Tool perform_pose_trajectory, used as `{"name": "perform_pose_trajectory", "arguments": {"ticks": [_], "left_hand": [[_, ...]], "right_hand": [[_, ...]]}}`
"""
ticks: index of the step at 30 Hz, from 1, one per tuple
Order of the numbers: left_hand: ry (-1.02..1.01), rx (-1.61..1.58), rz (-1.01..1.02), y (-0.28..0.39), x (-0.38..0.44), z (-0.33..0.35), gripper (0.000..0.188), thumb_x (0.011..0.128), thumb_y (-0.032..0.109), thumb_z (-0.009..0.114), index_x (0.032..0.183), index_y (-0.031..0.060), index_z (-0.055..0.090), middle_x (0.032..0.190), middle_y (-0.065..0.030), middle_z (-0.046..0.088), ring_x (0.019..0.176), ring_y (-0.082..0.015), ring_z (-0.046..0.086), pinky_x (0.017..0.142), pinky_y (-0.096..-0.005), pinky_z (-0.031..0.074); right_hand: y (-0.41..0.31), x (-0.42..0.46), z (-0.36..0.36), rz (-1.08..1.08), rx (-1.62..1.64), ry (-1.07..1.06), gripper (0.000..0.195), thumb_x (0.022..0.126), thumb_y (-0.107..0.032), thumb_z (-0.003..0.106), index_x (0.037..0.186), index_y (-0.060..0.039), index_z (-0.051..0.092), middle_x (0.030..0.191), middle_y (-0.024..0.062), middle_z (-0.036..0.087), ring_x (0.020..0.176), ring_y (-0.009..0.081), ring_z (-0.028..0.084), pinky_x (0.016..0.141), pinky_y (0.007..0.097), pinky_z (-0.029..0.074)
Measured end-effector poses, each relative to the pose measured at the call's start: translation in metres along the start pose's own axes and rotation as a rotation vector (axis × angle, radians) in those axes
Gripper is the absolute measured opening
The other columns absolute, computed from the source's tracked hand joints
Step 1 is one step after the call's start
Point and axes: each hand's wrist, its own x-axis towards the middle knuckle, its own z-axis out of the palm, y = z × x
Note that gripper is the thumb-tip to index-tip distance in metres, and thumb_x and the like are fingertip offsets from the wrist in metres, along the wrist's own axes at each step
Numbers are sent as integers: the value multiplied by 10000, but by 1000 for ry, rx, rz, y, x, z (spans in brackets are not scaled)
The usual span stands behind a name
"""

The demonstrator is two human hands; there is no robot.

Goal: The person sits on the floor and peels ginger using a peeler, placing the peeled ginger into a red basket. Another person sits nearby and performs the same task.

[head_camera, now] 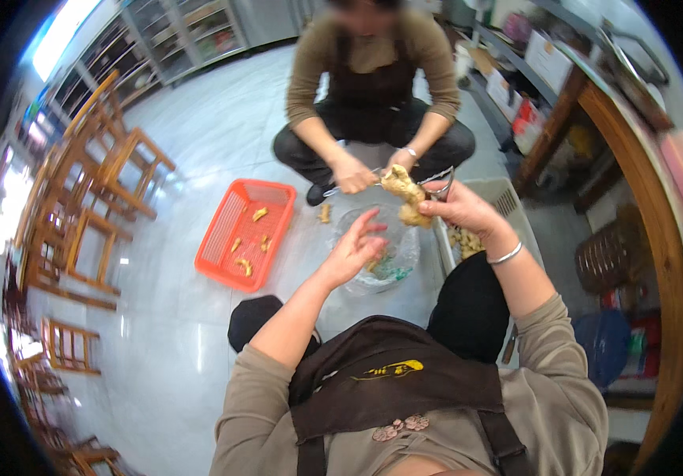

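My right hand [466, 208] grips a large knobbly piece of ginger root [402, 184] between thumb and fingers. A curved metal tool [449, 184] shows at the same hand; its kind is unclear. Empty, with fingers apart, my left hand [356, 250] is over a clear plastic bag [371, 282] on the floor, which has some scraps in it. To the left stands an orange plastic basket [213, 271] with several small ginger pieces [244, 266]. A pale plastic crate [528, 229] by my right knee contains more ginger [465, 243], partly hidden by my arm.
A co-worker [377, 83] squats opposite, hands close to the ginger I hold. One ginger piece [324, 213] lies on the tiled floor. Wooden chairs [94, 250] line the left side. A wooden-framed table [668, 238] and a loaded shelf [496, 41] are at the right.
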Motion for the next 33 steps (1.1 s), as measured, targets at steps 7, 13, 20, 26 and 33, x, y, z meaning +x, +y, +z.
{"name": "perform_pose_trajectory", "arguments": {"ticks": [7,13,20,26,33], "left_hand": [[249,-68,131,8,-22,-36,345,951,287,561,1164,23,503,999,-26,621,837,-101,599,701,-267,490],[324,228,173,0,-41,-43,349,924,276,600,1134,10,516,897,-56,648,813,-88,591,687,-257,466],[355,8,-36,-18,-19,-42,362,923,334,585,1039,-8,558,834,-91,661,758,-134,598,685,-303,472],[639,176,-65,-36,6,-23,353,956,351,528,917,6,585,791,-66,624,703,-156,578,653,-305,469],[900,-736,-322,-59,26,-54,437,1004,412,366,1051,6,522,852,-129,603,723,-250,625,633,-382,532]], "right_hand": [[37,32,115,42,73,173,335,879,-323,662,1084,-59,638,764,-27,627,477,5,392,422,174,311],[22,51,118,-63,36,167,367,891,-333,645,1090,-25,641,740,-39,602,497,12,408,441,184,299],[67,66,125,-199,-153,256,256,897,-211,615,887,43,644,611,32,618,543,95,560,508,272,438],[96,80,127,-371,-330,437,209,896,-196,583,846,-9,661,654,146,625,565,248,609,551,354,462],[84,76,104,-322,23,516,246,979,-246,509,894,-41,616,611,-39,486,531,41,427,487,201,342]]}}
